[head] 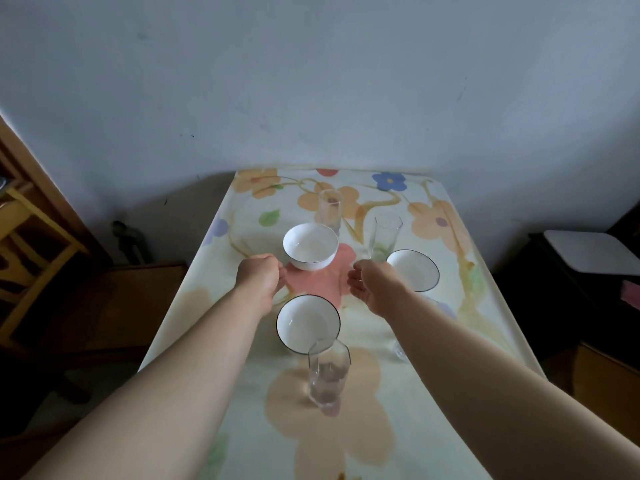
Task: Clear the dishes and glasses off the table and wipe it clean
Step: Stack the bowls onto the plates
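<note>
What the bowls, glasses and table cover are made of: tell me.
Bowls: likely glazed ceramic, or opal glass; opaque glossy white, two show thin dark rims. Glasses, such as the tall glass: clear glass or perhaps hard plastic; the pattern shows through. Table cover: probably wipeable vinyl or oilcloth; smooth, printed flowers, slight sheen.

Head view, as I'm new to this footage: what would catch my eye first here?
Two bare arms stretch over a flowered tablecloth, with the left hand and right hand on either side of the white far bowl. Two more white bowls stand close by: the near bowl between the forearms and the right bowl just past the right hand. Tall clear glasses stand among them, the nearest glass in the foreground.
</note>
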Motion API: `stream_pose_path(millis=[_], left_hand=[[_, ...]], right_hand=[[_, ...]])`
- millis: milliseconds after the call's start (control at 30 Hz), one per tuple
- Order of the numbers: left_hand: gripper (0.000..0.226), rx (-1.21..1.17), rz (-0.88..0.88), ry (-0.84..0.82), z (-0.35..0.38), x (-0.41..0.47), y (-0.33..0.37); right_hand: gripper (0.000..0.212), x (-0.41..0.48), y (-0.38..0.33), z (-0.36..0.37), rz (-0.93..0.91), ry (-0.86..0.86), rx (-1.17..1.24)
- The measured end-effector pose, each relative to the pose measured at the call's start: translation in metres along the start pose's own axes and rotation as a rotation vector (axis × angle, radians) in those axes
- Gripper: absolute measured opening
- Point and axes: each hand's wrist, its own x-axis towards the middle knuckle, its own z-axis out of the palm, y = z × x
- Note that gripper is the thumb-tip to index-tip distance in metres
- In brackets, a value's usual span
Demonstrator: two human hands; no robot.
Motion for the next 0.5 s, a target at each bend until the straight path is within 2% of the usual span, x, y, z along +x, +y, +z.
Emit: stream_pose_path(millis=[167, 333, 500], left_hand=[[0.021, 0.128, -0.029, 0.012, 0.01, 0.07, -0.007], [0.024, 0.228, -0.024, 0.004, 0.024, 0.122, -0.025], [0.023, 0.345, 0.02, 0.013, 0.038, 0.15, -0.045]], right_hand=[[0.039, 0.049, -0.003, 0.025, 0.039, 0.056, -0.022], [0.018, 0.088, -0.002, 0.04, 0.041, 0.101, -0.018], [0.017, 0.132, 0.008, 0.05, 0.024, 0.131, -0.103]])
